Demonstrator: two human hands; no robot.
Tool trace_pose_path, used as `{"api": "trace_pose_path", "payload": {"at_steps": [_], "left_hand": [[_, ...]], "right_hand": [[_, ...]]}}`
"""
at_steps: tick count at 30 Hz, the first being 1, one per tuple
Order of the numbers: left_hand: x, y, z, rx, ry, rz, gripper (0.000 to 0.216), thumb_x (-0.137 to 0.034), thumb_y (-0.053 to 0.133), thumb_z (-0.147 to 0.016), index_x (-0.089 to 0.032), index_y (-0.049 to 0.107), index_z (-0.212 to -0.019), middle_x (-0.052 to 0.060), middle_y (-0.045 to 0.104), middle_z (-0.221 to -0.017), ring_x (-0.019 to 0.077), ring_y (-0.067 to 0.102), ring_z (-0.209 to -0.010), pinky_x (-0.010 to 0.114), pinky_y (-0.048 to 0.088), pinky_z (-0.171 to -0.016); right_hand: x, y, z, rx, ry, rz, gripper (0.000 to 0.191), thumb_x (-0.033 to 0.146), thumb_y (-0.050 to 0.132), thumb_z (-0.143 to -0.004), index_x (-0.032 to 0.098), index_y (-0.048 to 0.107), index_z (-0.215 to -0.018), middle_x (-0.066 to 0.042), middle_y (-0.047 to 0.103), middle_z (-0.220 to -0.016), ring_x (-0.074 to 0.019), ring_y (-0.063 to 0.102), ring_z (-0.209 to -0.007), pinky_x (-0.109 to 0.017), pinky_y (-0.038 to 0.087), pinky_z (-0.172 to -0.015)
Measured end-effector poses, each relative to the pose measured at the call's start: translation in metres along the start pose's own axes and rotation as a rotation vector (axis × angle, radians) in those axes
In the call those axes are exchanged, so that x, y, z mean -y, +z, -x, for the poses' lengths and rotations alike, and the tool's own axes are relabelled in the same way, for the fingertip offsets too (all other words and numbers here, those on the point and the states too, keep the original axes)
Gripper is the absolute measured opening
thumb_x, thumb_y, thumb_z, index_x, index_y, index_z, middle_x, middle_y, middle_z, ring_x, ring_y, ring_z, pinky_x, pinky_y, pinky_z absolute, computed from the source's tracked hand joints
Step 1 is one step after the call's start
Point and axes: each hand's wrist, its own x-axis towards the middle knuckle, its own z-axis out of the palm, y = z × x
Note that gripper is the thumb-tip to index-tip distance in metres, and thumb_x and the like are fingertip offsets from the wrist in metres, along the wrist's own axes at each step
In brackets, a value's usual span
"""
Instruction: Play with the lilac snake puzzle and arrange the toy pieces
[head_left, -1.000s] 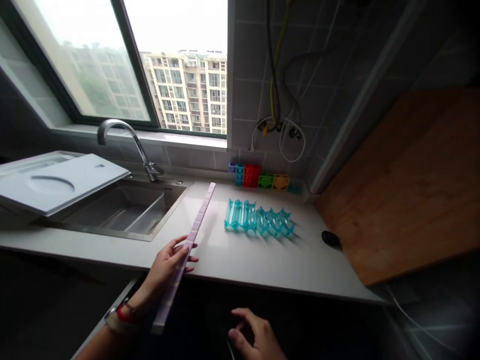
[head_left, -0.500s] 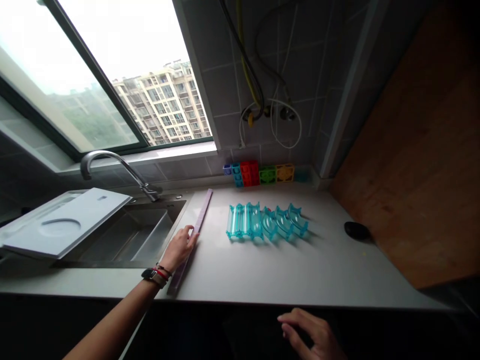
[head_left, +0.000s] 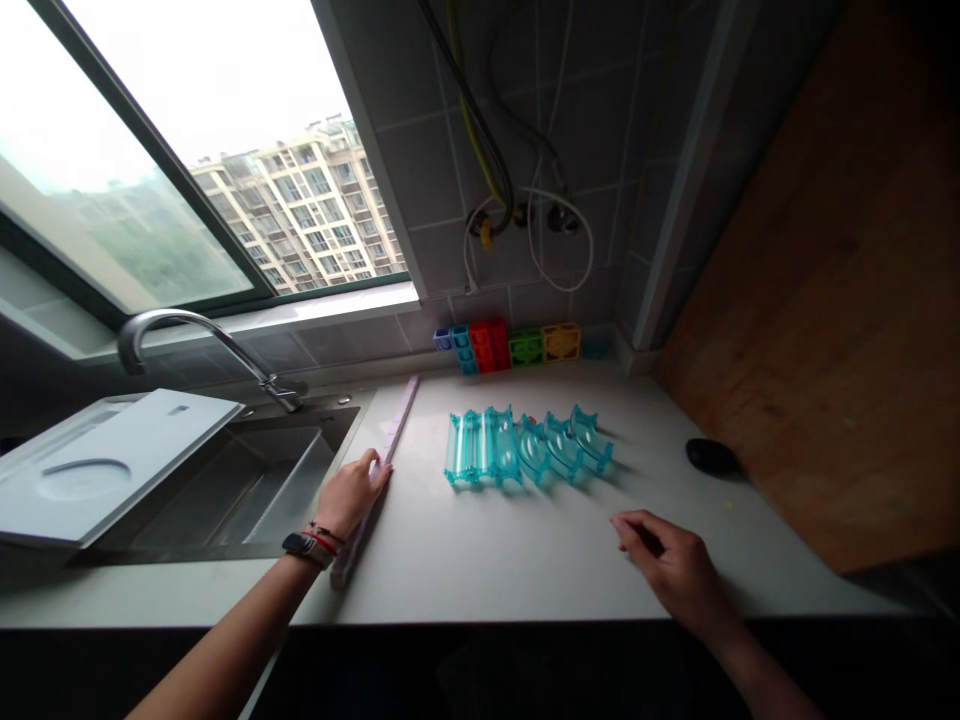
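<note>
My left hand (head_left: 352,495) has its thumb and fingers around a long, narrow lavender strip (head_left: 405,402) lying on the counter beside the sink. Part of the strip is hidden beneath that hand. My right hand (head_left: 671,565) hovers over the front right of the counter, its fingers curled and thumb drawn in, with nothing visible in them. Between the hands and farther back, clear teal plastic track pieces lie in a row: straight ones (head_left: 480,447) at the left and curved ones (head_left: 564,450) at the right.
Along the back wall stand red blocks (head_left: 489,346), a green block (head_left: 526,348) and a yellow block (head_left: 562,343), with blue ones beside them. A black mouse-shaped object (head_left: 712,457) lies by the wooden panel (head_left: 817,330). At left, a white panel (head_left: 120,465) partly covers the sink (head_left: 225,490) under the faucet (head_left: 217,335).
My right hand has risen from below the counter's front edge to above the counter, and its fingers have closed. My left hand stays at the strip. The view has shifted slightly.
</note>
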Motion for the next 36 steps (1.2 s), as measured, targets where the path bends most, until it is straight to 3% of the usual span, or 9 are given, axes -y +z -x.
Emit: {"api": "trace_pose_path", "payload": {"at_steps": [6,9,11,14,16,18,21,36], "left_hand": [[-0.008,-0.018,-0.013,-0.030,0.004,0.064,0.051,-0.060,0.048,-0.096,-0.018,0.067,-0.118,0.017,0.072,-0.100,0.0337,0.070,-0.088,0.035,0.049,-0.070],[-0.025,-0.029,0.019,-0.116,0.062,0.173,0.055,-0.056,0.043,-0.100,-0.017,0.059,-0.134,0.020,0.066,-0.124,0.0343,0.067,-0.107,0.039,0.051,-0.082],[-0.043,-0.027,0.053,-0.148,0.147,0.272,0.049,-0.053,0.039,-0.103,-0.021,0.057,-0.136,0.015,0.065,-0.128,0.0282,0.065,-0.111,0.034,0.051,-0.087],[-0.071,-0.011,0.099,-0.119,0.251,0.419,0.042,-0.049,0.034,-0.105,-0.022,0.067,-0.102,0.006,0.069,-0.091,0.0189,0.065,-0.077,0.028,0.048,-0.072],[-0.084,0.002,0.114,-0.117,0.257,0.449,0.050,-0.047,0.031,-0.105,-0.021,0.060,-0.073,0.003,0.059,-0.066,0.0169,0.055,-0.060,0.029,0.043,-0.063],[-0.090,0.011,0.116,-0.121,0.242,0.467,0.053,-0.047,0.031,-0.104,-0.022,0.050,-0.061,0.001,0.051,-0.056,0.0159,0.047,-0.054,0.030,0.037,-0.058],[-0.089,0.013,0.110,-0.129,0.205,0.487,0.055,-0.048,0.027,-0.103,-0.022,0.044,-0.058,0.001,0.048,-0.054,0.0156,0.043,-0.053,0.030,0.033,-0.058],[-0.094,0.000,0.116,-0.045,0.202,0.446,0.048,-0.045,0.036,-0.101,-0.022,0.060,-0.068,0.009,0.071,-0.072,0.0238,0.065,-0.069,0.031,0.032,-0.063]], "right_hand": [[0.011,-0.005,0.003,-0.051,0.006,-0.031,0.037,0.053,0.059,-0.095,0.019,0.074,-0.095,-0.003,0.069,-0.071,-0.0198,0.066,-0.066,-0.028,0.052,-0.065],[0.009,-0.006,0.000,-0.074,0.038,-0.107,0.040,0.057,0.061,-0.093,0.019,0.074,-0.093,-0.003,0.068,-0.069,-0.0187,0.063,-0.062,-0.027,0.051,-0.060],[0.006,-0.007,-0.002,-0.090,0.066,-0.178,0.044,0.060,0.064,-0.089,0.018,0.075,-0.091,-0.004,0.068,-0.068,-0.0183,0.061,-0.060,-0.028,0.050,-0.057],[0.001,-0.010,-0.005,-0.119,0.086,-0.328,0.049,0.064,0.069,-0.085,0.016,0.076,-0.089,-0.005,0.068,-0.067,-0.0172,0.057,-0.059,-0.028,0.048,-0.056],[0.000,-0.013,-0.007,-0.149,0.098,-0.447,0.052,0.065,0.072,-0.082,0.014,0.076,-0.090,-0.005,0.068,-0.068,-0.0164,0.055,-0.058,-0.028,0.046,-0.055],[0.002,-0.015,-0.008,-0.172,0.118,-0.543,0.054,0.065,0.075,-0.078,0.013,0.076,-0.090,-0.005,0.068,-0.068,-0.0157,0.055,-0.058,-0.027,0.044,-0.054],[0.006,-0.016,-0.010,-0.180,0.136,-0.591,0.056,0.066,0.079,-0.072,0.013,0.076,-0.089,-0.005,0.068,-0.066,-0.0154,0.055,-0.058,-0.027,0.044,-0.053],[0.021,-0.010,-0.008,-0.226,0.130,-0.460,0.064,0.076,0.075,-0.068,0.014,0.072,-0.081,-0.004,0.066,-0.059,-0.0156,0.054,-0.051,-0.026,0.043,-0.048]]}}
